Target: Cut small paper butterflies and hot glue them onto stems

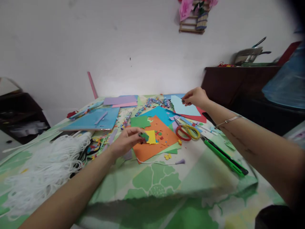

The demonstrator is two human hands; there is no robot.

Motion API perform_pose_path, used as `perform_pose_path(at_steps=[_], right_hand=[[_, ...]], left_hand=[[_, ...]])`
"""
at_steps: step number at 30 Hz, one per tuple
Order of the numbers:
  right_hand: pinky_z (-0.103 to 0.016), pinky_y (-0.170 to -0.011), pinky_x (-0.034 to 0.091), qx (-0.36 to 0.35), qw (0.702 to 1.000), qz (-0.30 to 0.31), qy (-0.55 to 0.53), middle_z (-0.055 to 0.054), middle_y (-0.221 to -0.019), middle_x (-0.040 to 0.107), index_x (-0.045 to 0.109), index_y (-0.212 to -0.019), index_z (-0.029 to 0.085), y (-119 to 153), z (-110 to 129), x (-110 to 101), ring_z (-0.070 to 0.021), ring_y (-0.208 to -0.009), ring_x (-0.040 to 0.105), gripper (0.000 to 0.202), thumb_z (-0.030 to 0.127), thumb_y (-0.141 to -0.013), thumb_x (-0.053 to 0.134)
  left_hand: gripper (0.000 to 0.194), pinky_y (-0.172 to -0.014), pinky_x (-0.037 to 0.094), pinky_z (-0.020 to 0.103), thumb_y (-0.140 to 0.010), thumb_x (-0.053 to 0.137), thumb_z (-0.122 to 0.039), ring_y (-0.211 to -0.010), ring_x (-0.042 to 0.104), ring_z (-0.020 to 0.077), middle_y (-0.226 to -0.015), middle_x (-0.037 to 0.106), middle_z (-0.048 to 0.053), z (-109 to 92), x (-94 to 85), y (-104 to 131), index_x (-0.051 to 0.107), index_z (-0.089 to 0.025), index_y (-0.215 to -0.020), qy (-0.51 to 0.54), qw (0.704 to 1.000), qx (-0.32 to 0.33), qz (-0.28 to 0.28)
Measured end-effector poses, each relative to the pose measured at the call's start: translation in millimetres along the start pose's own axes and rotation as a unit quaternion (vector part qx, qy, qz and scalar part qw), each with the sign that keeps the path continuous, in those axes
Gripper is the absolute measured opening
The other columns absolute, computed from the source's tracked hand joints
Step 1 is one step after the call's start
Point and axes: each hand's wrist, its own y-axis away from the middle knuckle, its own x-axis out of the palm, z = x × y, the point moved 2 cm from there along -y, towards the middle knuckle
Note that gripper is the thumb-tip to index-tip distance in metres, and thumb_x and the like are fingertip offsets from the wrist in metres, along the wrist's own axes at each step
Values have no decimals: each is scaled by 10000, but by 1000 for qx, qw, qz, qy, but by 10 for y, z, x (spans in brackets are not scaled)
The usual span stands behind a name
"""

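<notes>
My left hand (130, 139) pinches a small green paper cutout (144, 136) between thumb and fingers. It is over a yellow paper piece (151, 136), which lies on an orange sheet (145, 153) strewn with tiny colored scraps. Farther off to the right, my right hand (195, 96) has its fingertips drawn together at a light blue sheet (182, 108); whether they grip the paper or something small is unclear. A green sheet (140, 121) and a blue sheet (158, 112) lie beyond the orange one. Scissors with red and yellow handles (187, 132) rest to the right.
A green box cutter (225, 156) lies on the right of the patterned tablecloth (152, 181). White cord (47, 171) is heaped at left, near a blue folder (95, 119). Purple sheets (119, 100) lie toward the wall. A yellow butterfly cutout (167, 156) sits near the front.
</notes>
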Motion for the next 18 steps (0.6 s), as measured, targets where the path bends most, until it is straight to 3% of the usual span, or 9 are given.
perform_pose_path(at_steps=[5,8,10,12,14,15,16,18], right_hand=[[-220,-644,518,-57,998,-11,-10,-53,-641,683,705,-851,23,-72,327,-281,-79,-551,619,210,170,-701,700],[-246,-622,538,-63,997,-14,-51,-60,-668,691,693,-791,79,-80,490,-479,-100,-549,608,114,147,-701,713],[-255,-674,547,-80,988,-31,-125,-81,-787,712,676,-845,83,-70,556,-560,-106,-613,632,117,131,-739,678],[-235,-764,531,-99,978,-31,-182,-80,-998,704,642,-1021,102,-40,572,-569,-92,-752,658,241,89,-783,607],[-228,-794,528,-84,984,52,-150,-43,-1130,673,610,-1140,180,11,534,-498,-97,-849,663,415,46,-748,615],[-245,-788,539,-56,983,150,-92,-30,-1139,674,621,-1138,211,50,493,-439,-118,-855,670,467,49,-702,664],[-279,-771,552,-37,976,206,-57,-52,-1079,699,665,-1072,186,91,445,-406,-157,-825,683,465,52,-632,730],[-290,-790,539,-43,974,220,13,-84,-1042,709,682,-1047,142,159,353,-420,-172,-820,690,379,132,-672,738]], left_hand=[[218,-656,479,254,-782,668,-332,-713,612,145,-775,675,84,139,365,72,675,-116,-753,-191,976,-12,107],[177,-681,479,274,-817,609,-275,-735,609,152,-796,674,93,150,514,125,665,-118,-761,-285,952,30,110],[165,-679,481,278,-827,584,-246,-736,613,155,-798,675,97,141,565,148,661,-116,-761,-309,942,56,117],[161,-667,484,272,-833,573,-234,-732,616,154,-797,677,99,132,577,161,661,-115,-767,-315,937,70,132],[160,-668,486,267,-840,566,-229,-736,618,150,-799,679,96,130,559,166,663,-116,-783,-318,935,75,141],[159,-672,487,265,-844,563,-227,-739,618,148,-801,679,94,132,543,168,663,-117,-789,-319,934,74,142],[157,-678,488,265,-846,560,-224,-742,618,147,-803,679,92,135,525,169,664,-119,-793,-320,934,72,141],[154,-687,490,267,-846,561,-222,-746,620,147,-804,678,90,142,494,170,664,-122,-790,-324,934,70,133]])
